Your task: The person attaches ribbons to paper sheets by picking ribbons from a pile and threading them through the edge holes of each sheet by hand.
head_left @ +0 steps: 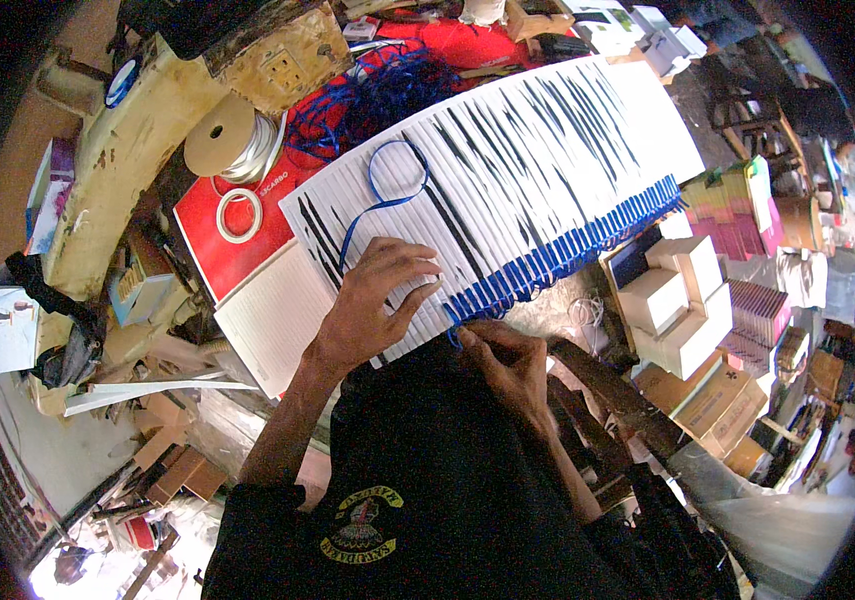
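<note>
Long white stack of paper (517, 150) lies aslant, ribboned edge toward the person, seemingly for easy reach; left hand (369, 305), loosely spread, sits over it, likely steadying; right hand (509, 362) pinches blue ribbon (456, 338) there.

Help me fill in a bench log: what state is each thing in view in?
Left hand, open, fingers curved
Right hand, pinching a blue ribbon end
Row of book blocks, packed side by side
Long blue ribbon, looped on top
Blue ribbon heap, tangled
Spool, wound with white material
White ring roll, flat on the red sheet
</note>
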### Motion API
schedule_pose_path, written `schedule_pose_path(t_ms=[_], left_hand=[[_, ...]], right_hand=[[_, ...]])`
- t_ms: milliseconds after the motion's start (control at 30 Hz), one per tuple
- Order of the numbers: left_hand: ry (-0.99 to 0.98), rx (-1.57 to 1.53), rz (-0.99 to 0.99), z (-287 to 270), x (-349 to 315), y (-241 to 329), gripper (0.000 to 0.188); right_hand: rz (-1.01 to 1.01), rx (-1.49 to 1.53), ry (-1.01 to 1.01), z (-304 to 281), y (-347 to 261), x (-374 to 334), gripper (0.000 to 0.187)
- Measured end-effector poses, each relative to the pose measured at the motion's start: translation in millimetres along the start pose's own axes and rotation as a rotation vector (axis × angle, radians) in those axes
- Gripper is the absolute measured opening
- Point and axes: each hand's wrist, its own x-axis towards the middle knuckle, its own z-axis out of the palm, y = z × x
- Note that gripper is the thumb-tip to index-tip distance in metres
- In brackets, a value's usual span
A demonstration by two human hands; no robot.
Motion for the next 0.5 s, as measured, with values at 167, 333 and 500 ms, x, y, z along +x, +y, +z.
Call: schedule_pose_path(t_ms=[167, 333, 500], left_hand=[[-0.007, -0.004, 0.029, 3.7, 1.7, -1.4, 0.026], [-0.04, 0.038, -0.003, 1.3, 2.6, 5.0, 0.036], [-0.087, 0.013, 0.003, 0.4, 4.8, 6.1, 0.04]], right_hand=[[-0.044, -0.069, 0.052, -0.9, 9.3, 2.5, 0.019], [-0.044, -0.103, 0.035, -0.6, 8.5, 4.7, 0.018], [-0.023, -0.089, 0.035, -1.6, 11.7, 4.9, 0.018]])
